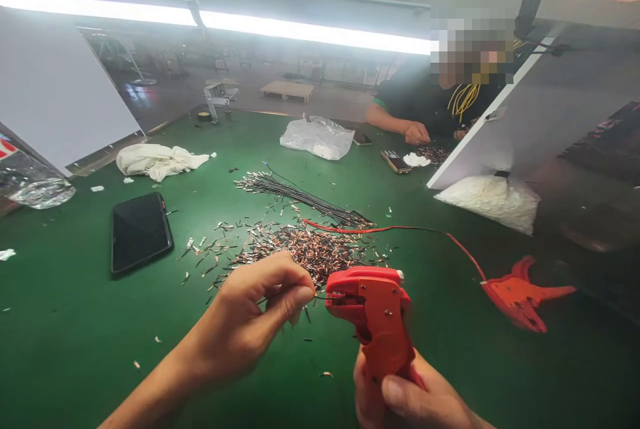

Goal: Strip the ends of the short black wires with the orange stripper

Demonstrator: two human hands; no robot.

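My right hand grips the handles of a red wire stripper, held upright above the green table. My left hand pinches a thin black wire and holds its end in the stripper's jaws. Just beyond lies a heap of cut copper-tipped wire pieces, and behind it a bundle of long black wires.
A black phone lies to the left, a white cloth behind it. A second red tool with a red wire lies on the right. Plastic bags and a person across the table with hands on it.
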